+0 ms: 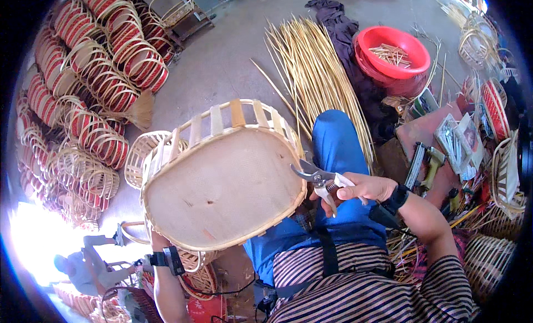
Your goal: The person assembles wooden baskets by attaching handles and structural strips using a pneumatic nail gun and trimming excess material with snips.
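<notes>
An oval basket [222, 181] with a pale wooden base and upright slats is tipped so that its underside faces me. My left hand [159, 241] grips it at the lower left; the rim and base hide most of the fingers. Pruning shears [325, 181] with white handles and a visible spring are in my right hand [361, 188], fingers wrapped around the handles. Their dark blades stand apart at the basket's right edge, close to the woven rim strip. From this view I cannot tell whether the blades touch it.
Long thin canes [316, 67] lie on the floor ahead, beside a red basin [394, 51] holding short sticks. Stacked red-and-natural baskets [94, 73] fill the left. At right, a low board [438, 123] bears a staple gun [433, 167] and metal strips. Another person [91, 264] is at lower left.
</notes>
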`<state>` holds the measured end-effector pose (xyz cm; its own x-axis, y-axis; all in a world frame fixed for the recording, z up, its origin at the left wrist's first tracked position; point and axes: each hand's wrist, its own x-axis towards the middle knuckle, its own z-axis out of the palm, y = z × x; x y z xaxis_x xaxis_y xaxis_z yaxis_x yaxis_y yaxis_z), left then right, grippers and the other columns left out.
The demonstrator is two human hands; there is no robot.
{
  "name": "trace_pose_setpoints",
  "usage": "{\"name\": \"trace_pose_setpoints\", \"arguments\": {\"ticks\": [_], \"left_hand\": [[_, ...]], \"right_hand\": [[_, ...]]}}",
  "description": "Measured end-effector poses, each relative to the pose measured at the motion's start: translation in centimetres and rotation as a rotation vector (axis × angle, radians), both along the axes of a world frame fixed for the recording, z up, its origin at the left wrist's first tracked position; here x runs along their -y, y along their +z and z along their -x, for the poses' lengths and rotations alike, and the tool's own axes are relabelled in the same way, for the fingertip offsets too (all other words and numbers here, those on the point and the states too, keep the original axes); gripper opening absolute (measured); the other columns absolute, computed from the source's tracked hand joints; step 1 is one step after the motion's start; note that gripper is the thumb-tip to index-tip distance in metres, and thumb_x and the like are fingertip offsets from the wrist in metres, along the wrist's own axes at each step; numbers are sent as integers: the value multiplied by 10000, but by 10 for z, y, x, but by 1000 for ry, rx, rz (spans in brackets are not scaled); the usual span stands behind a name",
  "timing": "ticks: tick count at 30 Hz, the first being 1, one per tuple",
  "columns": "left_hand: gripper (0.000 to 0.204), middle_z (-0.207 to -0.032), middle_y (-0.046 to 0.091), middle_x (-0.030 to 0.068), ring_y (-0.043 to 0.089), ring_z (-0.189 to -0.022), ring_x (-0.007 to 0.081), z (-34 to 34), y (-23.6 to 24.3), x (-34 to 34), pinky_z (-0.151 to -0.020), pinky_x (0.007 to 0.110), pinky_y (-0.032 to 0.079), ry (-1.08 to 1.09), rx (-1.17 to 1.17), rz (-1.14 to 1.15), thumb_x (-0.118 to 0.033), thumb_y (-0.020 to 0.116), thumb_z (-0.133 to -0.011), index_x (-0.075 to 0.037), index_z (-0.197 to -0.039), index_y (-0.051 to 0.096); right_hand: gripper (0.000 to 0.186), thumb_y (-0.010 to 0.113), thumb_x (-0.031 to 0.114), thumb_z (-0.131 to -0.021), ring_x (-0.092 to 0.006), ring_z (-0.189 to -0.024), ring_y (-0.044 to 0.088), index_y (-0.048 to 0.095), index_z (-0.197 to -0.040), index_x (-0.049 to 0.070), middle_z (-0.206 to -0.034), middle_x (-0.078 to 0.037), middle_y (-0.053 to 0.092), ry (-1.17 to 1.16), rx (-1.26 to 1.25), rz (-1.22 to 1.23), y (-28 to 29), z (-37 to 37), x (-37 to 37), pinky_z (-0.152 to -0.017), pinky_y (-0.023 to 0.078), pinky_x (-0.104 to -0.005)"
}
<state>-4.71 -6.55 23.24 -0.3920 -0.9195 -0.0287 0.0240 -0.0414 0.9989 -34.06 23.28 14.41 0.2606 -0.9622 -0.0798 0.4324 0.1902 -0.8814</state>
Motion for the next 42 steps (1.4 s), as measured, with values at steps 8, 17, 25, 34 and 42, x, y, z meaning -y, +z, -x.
{"name": "trace_pose_setpoints", "arguments": {"ticks": [8,17,25,34,42], "left_hand": [[337,-850,525,73,486,-731,138,-22,8,-4,-607,250,432,38,26,-28,-208,497,-772,-8,-1037,439],[360,-878,512,75,479,-785,147,-33,13,-2,-642,257,437,46,29,-47,-206,514,-764,-7,-1051,424],[383,-904,500,78,473,-832,156,-33,21,-4,-673,262,442,21,15,-55,-204,529,-757,-7,-1064,411],[411,-933,487,80,466,-886,165,18,45,-6,-708,268,447,-256,-96,-52,-201,546,-749,-7,-1079,397],[277,-812,492,50,483,-715,130,165,-21,-10,-619,240,426,-310,236,259,-92,586,-697,-9,-915,437]], "right_hand": [[576,498,403,-758,-135,-815,498,373,-1140,-8,-854,-68,526,116,240,-92,-14,-10,-6,-749,389,-264],[559,484,396,-766,-175,-834,513,371,-1118,-23,-871,-107,528,73,420,-26,-4,-16,13,-766,394,-301],[363,471,304,-804,-85,-474,406,445,-963,-21,-582,-12,435,-131,558,-119,-6,-39,14,-431,343,-216],[285,477,238,-782,-109,-507,393,459,-930,-4,-618,-25,424,-947,-690,-482,-24,26,-89,-446,326,-229],[281,493,196,-736,-170,-616,408,459,-935,0,-709,-65,437,-1203,-1414,-1246,-102,63,-227,-534,344,-273]]}}
